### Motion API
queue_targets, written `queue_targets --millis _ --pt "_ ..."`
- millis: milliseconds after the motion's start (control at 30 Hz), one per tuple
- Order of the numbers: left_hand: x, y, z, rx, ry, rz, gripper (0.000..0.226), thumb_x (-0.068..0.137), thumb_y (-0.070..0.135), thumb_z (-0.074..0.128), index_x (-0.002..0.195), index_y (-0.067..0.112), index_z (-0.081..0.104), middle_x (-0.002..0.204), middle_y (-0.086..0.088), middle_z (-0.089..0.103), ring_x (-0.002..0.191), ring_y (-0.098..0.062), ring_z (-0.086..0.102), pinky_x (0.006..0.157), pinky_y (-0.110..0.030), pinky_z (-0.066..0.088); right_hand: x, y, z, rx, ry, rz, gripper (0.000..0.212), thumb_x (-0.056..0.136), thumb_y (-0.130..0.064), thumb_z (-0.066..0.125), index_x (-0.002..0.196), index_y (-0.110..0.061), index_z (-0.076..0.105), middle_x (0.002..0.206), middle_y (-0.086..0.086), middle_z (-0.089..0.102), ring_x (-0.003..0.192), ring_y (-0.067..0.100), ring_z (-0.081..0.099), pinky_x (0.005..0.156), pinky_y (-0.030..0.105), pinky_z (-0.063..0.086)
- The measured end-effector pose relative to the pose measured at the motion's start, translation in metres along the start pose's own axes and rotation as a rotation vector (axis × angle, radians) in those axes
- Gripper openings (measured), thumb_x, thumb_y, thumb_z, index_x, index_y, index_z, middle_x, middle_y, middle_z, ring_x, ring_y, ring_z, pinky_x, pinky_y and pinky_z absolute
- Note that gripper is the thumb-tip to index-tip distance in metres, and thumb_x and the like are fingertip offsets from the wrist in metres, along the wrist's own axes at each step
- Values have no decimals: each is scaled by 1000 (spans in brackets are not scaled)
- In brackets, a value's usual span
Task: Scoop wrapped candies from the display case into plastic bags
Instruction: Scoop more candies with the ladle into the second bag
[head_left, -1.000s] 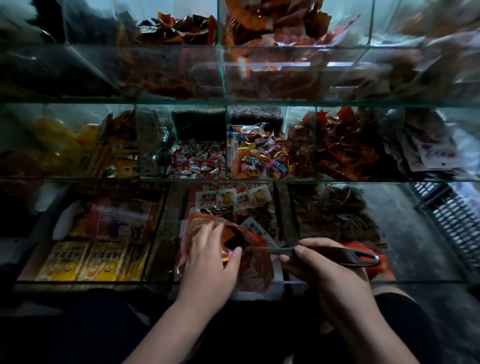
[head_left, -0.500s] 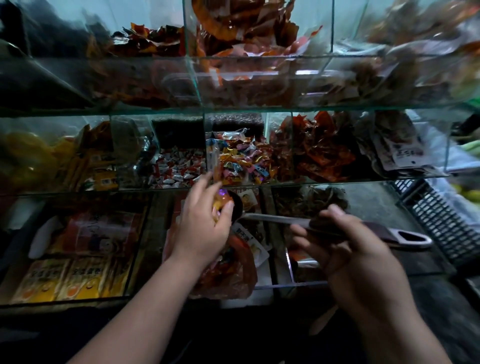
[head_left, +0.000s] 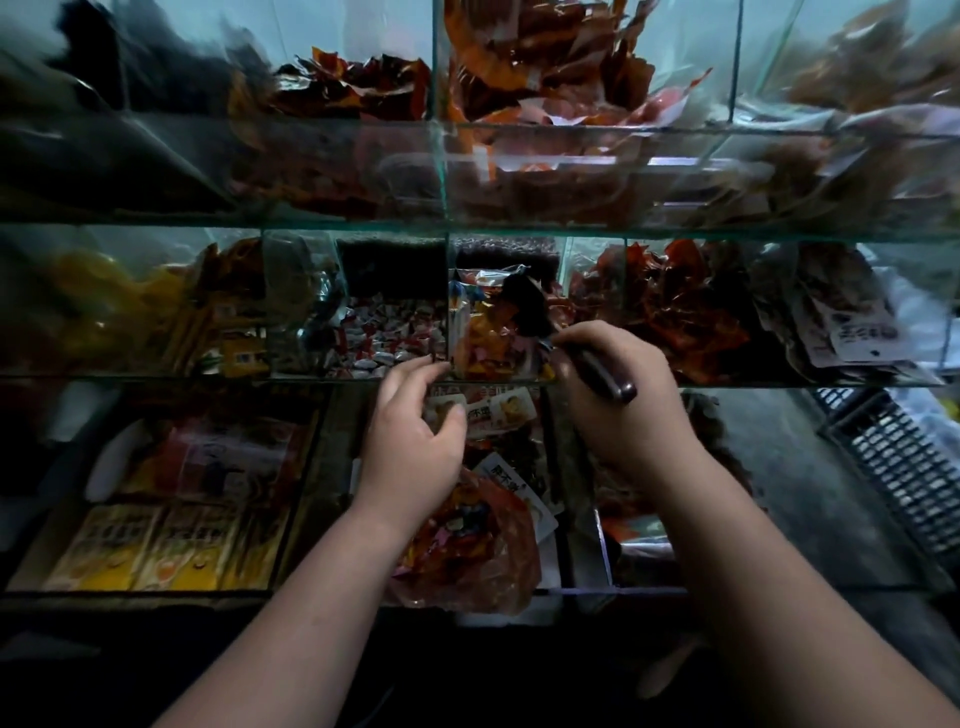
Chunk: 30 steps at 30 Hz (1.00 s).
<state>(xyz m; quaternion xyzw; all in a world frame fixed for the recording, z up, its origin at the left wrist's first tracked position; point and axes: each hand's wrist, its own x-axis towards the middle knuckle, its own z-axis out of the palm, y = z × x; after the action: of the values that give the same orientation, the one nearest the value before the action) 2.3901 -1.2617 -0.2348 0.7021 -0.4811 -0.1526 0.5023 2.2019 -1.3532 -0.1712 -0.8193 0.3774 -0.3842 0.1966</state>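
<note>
Fingers of my right hand (head_left: 623, 415) are clamped around the dark handle of a scoop (head_left: 602, 371), thumb side up. Its dark, blurred head is pushed into a heap of wrapped candies (head_left: 483, 343) in bright mixed wrappers: orange, yellow, pink and blue. They fill one middle-shelf compartment of the glass display case (head_left: 519, 228).

My left hand (head_left: 415, 447) is raised just beside that compartment's front glass, with its fingers loosely curved and thumb near forefinger. Whether they pinch anything, I cannot tell. Below that wrist lies a reddish see-through plastic bag (head_left: 467, 551), crumpled, with bright wrappers showing inside.

Left of the scooped compartment sit red-and-white candies (head_left: 389, 340), and further left yellow packets (head_left: 119, 306). To its right are crinkled red-orange packets (head_left: 675, 312), then pale printed packets (head_left: 847, 327).

On the top shelf, dark red packets (head_left: 353, 88) are piled beside taller orange ones (head_left: 545, 73). On the bottom level, flat yellow packs (head_left: 150, 545) lie at the left, and small printed sachets (head_left: 501, 410) lie between my hands. A black slatted crate (head_left: 898, 467) stands at the far right.
</note>
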Motion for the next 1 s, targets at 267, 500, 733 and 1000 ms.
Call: queue_targets --millis 267,500,733,1000 --pt "-2 5 6 29 -55 -3 65 97 48 56 154 37 29 154 19 31 134 10 29 105 -14 27 -52 -36 -31 310 90 213 14 101 -11 59 91 -13 69 70 -9 74 79 4 69 89 25 56" --pt "-23 17 -6 141 -99 -5 69 96 61 41 158 31 28 159 13 33 146 -5 25 117 -30 21 -92 -72 -59 777 31 331 11 85 -27 72 88 -17 75 89 16 78 82 31 78 75 36 62" --pt "-67 -18 -52 147 65 3 27 95 20 66 119 34 63 117 20 60 113 4 54 96 -21 44 -108 -53 -32 415 -273 274 13 81 -43 68 85 -32 74 81 -15 75 76 -2 71 66 4 50" --pt "-91 -56 -57 361 -167 -172 34 94 5 61 124 19 71 140 10 54 129 -13 52 105 -23 40 -126 -12 105 279 -381 336 6 93 -27 70 90 -23 73 87 -9 72 86 2 66 81 23 52"
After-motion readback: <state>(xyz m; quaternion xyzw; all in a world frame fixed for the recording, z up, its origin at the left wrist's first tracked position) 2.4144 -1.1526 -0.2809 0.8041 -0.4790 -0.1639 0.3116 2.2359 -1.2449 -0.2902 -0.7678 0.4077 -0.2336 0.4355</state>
